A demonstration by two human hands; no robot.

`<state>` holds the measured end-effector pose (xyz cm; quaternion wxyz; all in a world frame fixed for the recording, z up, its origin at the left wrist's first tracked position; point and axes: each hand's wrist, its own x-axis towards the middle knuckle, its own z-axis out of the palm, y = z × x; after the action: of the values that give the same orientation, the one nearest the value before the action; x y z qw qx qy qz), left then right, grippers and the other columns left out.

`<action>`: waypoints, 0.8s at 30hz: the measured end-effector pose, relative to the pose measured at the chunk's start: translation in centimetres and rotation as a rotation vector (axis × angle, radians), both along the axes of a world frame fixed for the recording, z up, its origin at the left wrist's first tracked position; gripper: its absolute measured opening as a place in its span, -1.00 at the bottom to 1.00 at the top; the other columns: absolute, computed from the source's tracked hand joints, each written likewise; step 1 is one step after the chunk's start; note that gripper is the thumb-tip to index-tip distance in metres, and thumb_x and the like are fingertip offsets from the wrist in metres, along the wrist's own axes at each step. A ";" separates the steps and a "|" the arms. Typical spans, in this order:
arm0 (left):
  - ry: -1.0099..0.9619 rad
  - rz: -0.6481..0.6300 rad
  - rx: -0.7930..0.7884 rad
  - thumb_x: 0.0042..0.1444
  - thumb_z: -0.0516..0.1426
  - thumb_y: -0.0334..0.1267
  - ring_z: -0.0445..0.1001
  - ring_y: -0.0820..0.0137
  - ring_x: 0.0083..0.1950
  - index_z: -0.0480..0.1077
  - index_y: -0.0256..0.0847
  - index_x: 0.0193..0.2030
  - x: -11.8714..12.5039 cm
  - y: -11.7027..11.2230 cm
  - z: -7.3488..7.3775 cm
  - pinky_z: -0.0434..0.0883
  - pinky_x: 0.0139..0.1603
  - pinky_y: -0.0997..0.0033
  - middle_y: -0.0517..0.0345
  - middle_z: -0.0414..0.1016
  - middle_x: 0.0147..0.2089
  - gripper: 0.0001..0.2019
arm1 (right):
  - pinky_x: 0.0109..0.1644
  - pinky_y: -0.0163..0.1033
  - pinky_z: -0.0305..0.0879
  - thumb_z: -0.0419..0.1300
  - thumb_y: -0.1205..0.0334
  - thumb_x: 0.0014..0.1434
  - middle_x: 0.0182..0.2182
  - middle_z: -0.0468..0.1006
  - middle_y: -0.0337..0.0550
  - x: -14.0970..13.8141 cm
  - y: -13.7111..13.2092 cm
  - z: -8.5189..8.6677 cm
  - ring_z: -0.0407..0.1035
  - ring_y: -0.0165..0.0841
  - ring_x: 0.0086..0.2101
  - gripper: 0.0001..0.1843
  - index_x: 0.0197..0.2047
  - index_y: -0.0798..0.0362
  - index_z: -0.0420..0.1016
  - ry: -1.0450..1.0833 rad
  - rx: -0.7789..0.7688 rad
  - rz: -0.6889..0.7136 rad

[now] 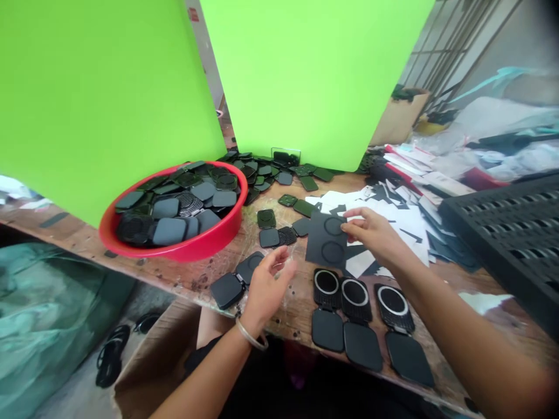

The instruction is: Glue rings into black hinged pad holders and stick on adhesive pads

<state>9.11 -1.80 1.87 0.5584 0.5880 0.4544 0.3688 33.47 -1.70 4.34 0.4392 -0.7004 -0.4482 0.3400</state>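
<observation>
- While the left hand (266, 285) hovers open and empty over the table (301, 308), a black die-cut sheet (325, 240) is pinched at its right edge by the right hand (371, 233).
- Three opened black cases (362, 317) are laid just below the sheet, nearer the right hand.

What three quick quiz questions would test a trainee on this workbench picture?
1. True or false: the right hand pinches a dark sheet marked with two circles.
2. What colour is the basin holding the dark square parts?
3. How many opened cases with pale rings lie along the bench's near edge: A two, B three, C five?

Key: 1 true. 2 red. 3 B.
</observation>
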 end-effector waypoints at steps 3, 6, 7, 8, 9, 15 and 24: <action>-0.205 -0.048 -0.305 -0.07 0.32 -0.07 0.46 0.42 -0.15 0.46 -0.32 -0.05 0.0 0.6 0.7 0.39 -0.07 0.42 0.00 0.52 -0.12 -0.52 | -0.43 -0.34 0.24 0.27 0.05 -0.06 -0.55 0.38 -0.30 -2.5 -1.9 -0.2 0.26 -0.45 -0.54 -0.53 -0.12 0.07 0.26 0.261 0.019 0.172; -0.300 -0.055 -0.476 -0.26 0.41 -0.12 0.39 0.54 -0.35 0.52 -0.35 -0.28 -0.5 0.4 0.8 0.32 -0.31 0.55 0.11 0.49 -0.32 -0.58 | -0.42 -0.31 0.24 0.22 0.01 0.04 -0.52 0.38 -0.28 -4.7 -2.9 -1.3 0.26 -0.42 -0.52 -0.59 -0.11 0.05 0.30 0.149 0.048 0.207; -0.309 -0.042 -0.492 -0.30 0.42 -0.13 0.37 0.56 -0.39 0.52 -0.35 -0.33 -0.7 0.2 0.7 0.28 -0.36 0.57 0.14 0.47 -0.36 -0.59 | -0.36 -0.27 0.27 0.21 0.04 0.07 -0.47 0.41 -0.22 -5.3 -3.2 -1.7 0.30 -0.38 -0.45 -0.64 -0.12 0.05 0.34 0.024 0.111 0.183; -0.310 -0.029 -0.499 -0.31 0.43 -0.14 0.35 0.57 -0.41 0.52 -0.35 -0.35 -0.9 0.1 0.7 0.26 -0.39 0.59 0.15 0.46 -0.38 -0.61 | -0.28 -0.21 0.31 0.19 0.08 0.09 -0.39 0.44 -0.14 -6.0 -3.4 -1.9 0.34 -0.33 -0.36 -0.70 -0.14 0.05 0.39 -0.125 0.197 0.154; -0.305 -0.011 -0.501 -0.32 0.43 -0.14 0.34 0.58 -0.42 0.53 -0.34 -0.36 -1.1 -0.1 0.6 0.25 -0.40 0.59 0.16 0.45 -0.40 -0.61 | -0.17 -0.16 0.32 0.17 0.13 0.12 -0.30 0.45 -0.08 -6.6 -3.5 -2.0 0.36 -0.27 -0.25 -0.78 -0.18 0.05 0.44 -0.270 0.291 0.135; -0.285 0.036 -0.437 -0.28 0.41 -0.15 0.35 0.56 -0.41 0.56 -0.32 -0.33 -2.1 -0.8 0.7 0.30 -0.34 0.56 0.16 0.49 -0.39 -0.64 | -0.13 -0.23 0.33 0.06 0.31 0.27 -0.30 0.52 -0.09 -10.2 -4.6 -1.0 0.40 -0.34 -0.25 -0.81 -0.27 0.07 0.50 -0.403 0.469 0.356; -0.127 0.082 -0.288 -0.16 0.34 -0.17 0.41 0.51 -0.40 0.59 -0.30 -0.29 -3.1 -1.5 0.8 0.33 -0.32 0.54 0.11 0.57 -0.37 -0.71 | -0.17 -0.29 0.36 0.10 0.32 0.21 -0.27 0.59 -0.12 -11.4 -5.0 -0.5 0.48 -0.36 -0.26 -0.81 -0.25 0.07 0.56 -0.324 0.401 0.417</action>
<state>5.98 -3.26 2.68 0.6489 0.4582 0.4902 0.3587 22.09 -6.67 3.83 0.4122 -0.5384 -0.7039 0.2116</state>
